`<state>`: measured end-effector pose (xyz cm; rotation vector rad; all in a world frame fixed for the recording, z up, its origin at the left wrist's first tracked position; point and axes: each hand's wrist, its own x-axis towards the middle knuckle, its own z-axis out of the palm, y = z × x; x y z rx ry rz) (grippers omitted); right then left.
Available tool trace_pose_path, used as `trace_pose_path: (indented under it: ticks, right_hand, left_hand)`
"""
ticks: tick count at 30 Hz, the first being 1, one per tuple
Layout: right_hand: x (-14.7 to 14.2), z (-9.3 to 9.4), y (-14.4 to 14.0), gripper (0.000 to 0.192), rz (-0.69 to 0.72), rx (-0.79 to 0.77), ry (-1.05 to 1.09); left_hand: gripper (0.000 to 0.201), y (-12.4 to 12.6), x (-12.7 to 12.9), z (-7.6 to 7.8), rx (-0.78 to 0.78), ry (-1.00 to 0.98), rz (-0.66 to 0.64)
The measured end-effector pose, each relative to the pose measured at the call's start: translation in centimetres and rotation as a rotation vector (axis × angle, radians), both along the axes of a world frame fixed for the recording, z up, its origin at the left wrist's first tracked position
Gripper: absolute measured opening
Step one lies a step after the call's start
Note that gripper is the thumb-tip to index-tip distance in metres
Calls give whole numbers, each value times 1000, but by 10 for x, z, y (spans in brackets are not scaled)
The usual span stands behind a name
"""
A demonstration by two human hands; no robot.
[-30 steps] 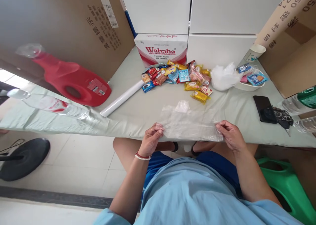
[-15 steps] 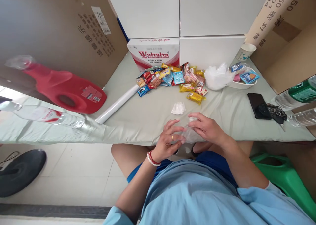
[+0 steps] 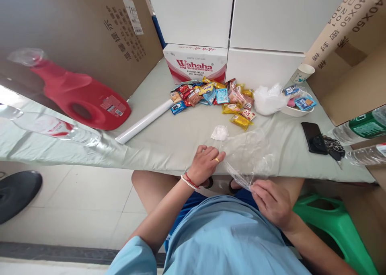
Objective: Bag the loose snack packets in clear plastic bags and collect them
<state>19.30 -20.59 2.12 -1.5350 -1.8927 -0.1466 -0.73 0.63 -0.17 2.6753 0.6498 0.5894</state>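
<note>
"Grip?"
"Left hand curls at the film, hold hidden; right hand, apart from it, pinches the near edge."
"Where's the film?"
"Mostly on the cloth, near edge overhanging. I'd tug gently, evenly; it could tear."

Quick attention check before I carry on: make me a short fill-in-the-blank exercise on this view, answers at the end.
1. The hand that wears a ring at the clear plastic bag is the person's ____ one.
2. The brand name on the carton behind the wrapped snacks reads ____.
3. The large jug with a built-in handle is coloured ____.
4. The plastic stool is coloured ____.

Missing words: left; Wahaha; red; green.
</note>
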Motion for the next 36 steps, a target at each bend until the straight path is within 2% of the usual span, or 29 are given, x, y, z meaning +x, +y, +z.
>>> trace_pose_path:
  ticks: [2, 4, 6, 7, 8, 10, 12, 13, 16, 17, 19, 22, 24, 26, 28, 30, 33, 34, 36]
  right_hand:
    - [-7, -16, -8, 23, 15, -202, 59]
    - [-6, -22, -9, 21, 109, -476, 138]
    - [4, -16, -6, 22, 225, -700, 269]
    - [12, -8, -3, 23, 231, -746, 364]
    - [21, 2, 1, 24, 183, -740, 470]
    - [39, 21, 14, 28, -45, -593, 641]
    - [51, 33, 35, 30, -237, -428, 646]
    - [53, 34, 48, 31, -257, -388, 584]
    - [45, 14, 91, 28, -108, -405, 259]
    - [40, 2, 103, 32, -70, -433, 146]
    - [32, -24, 120, 47, -90, -487, -25]
    - [36, -52, 121, 57, -144, -487, -43]
    - [54, -58, 111, 54, -144, -410, 58]
    - [84, -54, 98, 48, -287, -305, 146]
    - [127, -44, 87, 46, -595, -220, 159]
    - [176, -32, 82, 54, -902, -234, 104]
    - [247, -16, 88, 80, -1214, -490, 94]
    - [267, -13, 93, 85, -1272, -601, 101]
    - [297, -9, 101, 81, -1316, -781, 90]
  left_hand:
    - [34, 7, -5, -4, 22, -6, 36]
    - [33, 12, -13, -10, -11, 9, 19]
    - [35, 12, -23, -16, -89, 27, -11]
    - [37, 11, -27, -19, -140, 26, -20]
    - [38, 9, -30, -20, -198, 12, -19]
    - [30, 3, -32, -22, -320, -44, 22]
    - [19, -3, -26, -20, -414, -85, 91]
    - [24, -5, -22, -18, -436, -85, 125]
    - [39, -3, -10, -15, -418, -8, 159]
    - [37, 1, -11, -15, -401, 20, 152]
    - [28, 13, -19, -17, -372, 58, 134]
    - [12, 33, -44, -25, -318, 69, 136]
    - [18, 43, -58, -31, -269, 68, 122]
    - [28, 48, -64, -37, -227, 85, 107]
    - [31, 48, -64, -38, -200, 105, 97]
    - [31, 45, -62, -38, -192, 112, 94]
    - [31, 43, -60, -37, -204, 106, 96]
    - [31, 44, -60, -37, -211, 103, 96]
    - [32, 45, -61, -39, -223, 92, 98]
